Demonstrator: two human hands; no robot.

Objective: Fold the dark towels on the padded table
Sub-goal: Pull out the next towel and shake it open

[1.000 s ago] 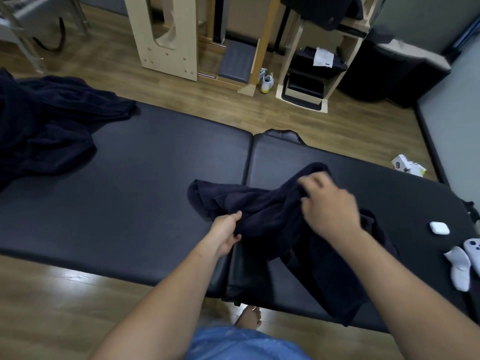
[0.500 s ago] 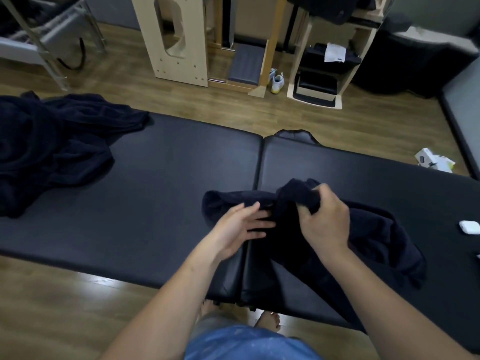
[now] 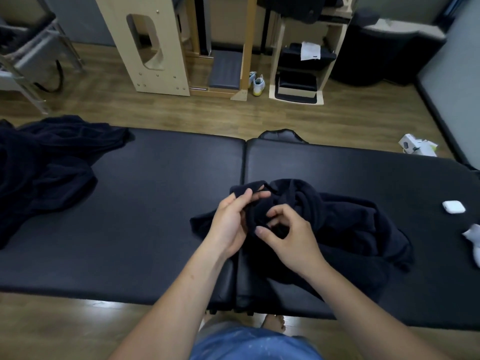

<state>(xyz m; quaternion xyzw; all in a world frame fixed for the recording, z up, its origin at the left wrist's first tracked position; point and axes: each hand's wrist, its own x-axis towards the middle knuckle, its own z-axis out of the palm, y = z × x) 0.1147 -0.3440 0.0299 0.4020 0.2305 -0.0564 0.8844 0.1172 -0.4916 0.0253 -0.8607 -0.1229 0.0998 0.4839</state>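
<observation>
1. We see a crumpled dark towel [image 3: 342,229] lying on the right half of the black padded counter [image 3: 155,216], close to the near edge and just right of the seam between the two pads. Part of it hangs over the near edge.
2. Our left hand [image 3: 230,224] is at the towel's left end. Its fingers [image 3: 255,196] are curled around a fold of the cloth, and the thumb pinches it from the other side.
3. Our right hand [image 3: 292,239] sits just beside the left, on top of the bunched middle. Its fingers [image 3: 279,210] bend toward the thumb and grasp a ridge of the same towel.
4. The two hands are close together without quite touching; dark cloth runs between them.
5. A heap of dark towels [image 3: 46,172] lies unfolded on the far left of the counter, well apart from the one we hold.
6. A small white case [image 3: 453,206] rests on the counter near its right end, with a white cloth [image 3: 474,240] at the frame's edge just nearer to us.
7. On the wooden floor beyond we see a pair of pale shoes [image 3: 257,83] beside a light wooden frame [image 3: 153,48], and a white box [image 3: 417,148] to the right.
</observation>
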